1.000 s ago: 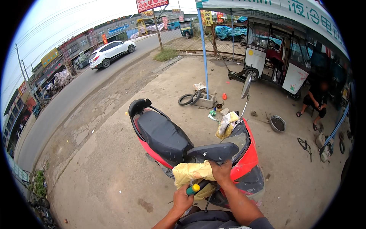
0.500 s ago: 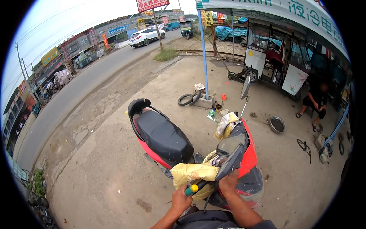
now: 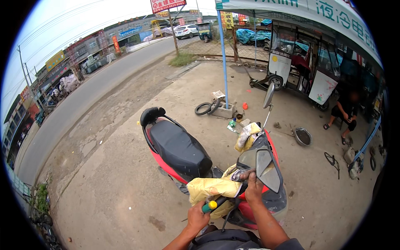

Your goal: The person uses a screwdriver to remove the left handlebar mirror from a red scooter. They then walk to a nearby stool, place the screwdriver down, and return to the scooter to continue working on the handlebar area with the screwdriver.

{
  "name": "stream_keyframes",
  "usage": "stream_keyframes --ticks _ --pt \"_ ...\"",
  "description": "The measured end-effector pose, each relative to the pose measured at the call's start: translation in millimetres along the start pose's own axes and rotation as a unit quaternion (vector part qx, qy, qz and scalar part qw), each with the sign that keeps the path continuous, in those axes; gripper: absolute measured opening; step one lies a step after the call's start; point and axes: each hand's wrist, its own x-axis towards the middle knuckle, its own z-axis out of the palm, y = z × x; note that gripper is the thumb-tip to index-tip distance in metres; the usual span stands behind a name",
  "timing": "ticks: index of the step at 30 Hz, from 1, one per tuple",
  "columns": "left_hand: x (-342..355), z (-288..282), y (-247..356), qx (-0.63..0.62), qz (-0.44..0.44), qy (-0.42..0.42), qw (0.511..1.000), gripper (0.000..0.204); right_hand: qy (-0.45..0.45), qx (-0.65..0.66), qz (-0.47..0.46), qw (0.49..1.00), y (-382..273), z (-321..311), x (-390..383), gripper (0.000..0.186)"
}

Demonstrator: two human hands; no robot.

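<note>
A red scooter with a black seat stands in front of me, yellow padded covers wrapped over its handlebar. My right hand is closed on the lower edge of the near rear-view mirror, whose glass now faces up toward me. In my left hand, beside the near cover, is a green handle with a yellow end; the rest of this tool is hidden. The far mirror stands upright on its stem. The near mirror's stem is mostly hidden.
Two black tyres lie by a concrete block under a blue canopy post. Right of the scooter sits a metal basin. A person sits near a three-wheeled vehicle. A road runs at left.
The near mirror has swung rightward, from nearly edge-on to showing its glass, with my right hand moving up along it. My left hand stays put. A white car has driven farther off.
</note>
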Motion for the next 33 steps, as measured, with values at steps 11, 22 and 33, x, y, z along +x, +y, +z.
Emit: stream_keyframes --ticks 11,22,33 --pt "-2.1 4.9 -6.0 -0.015 -0.006 0.011 1.0 0.019 0.005 0.114 0.111 0.987 0.0 1.5 21.7 0.024" --pt "-1.5 1.4 -2.7 -0.012 -0.005 0.0 1.0 0.017 -0.041 0.075 0.359 0.93 -3.1 18.4 68.3 0.024" --pt "-0.4 -1.2 -0.2 0.001 -0.005 -0.007 1.0 0.017 -0.085 -0.252 0.141 0.954 2.4 34.9 66.5 0.029"
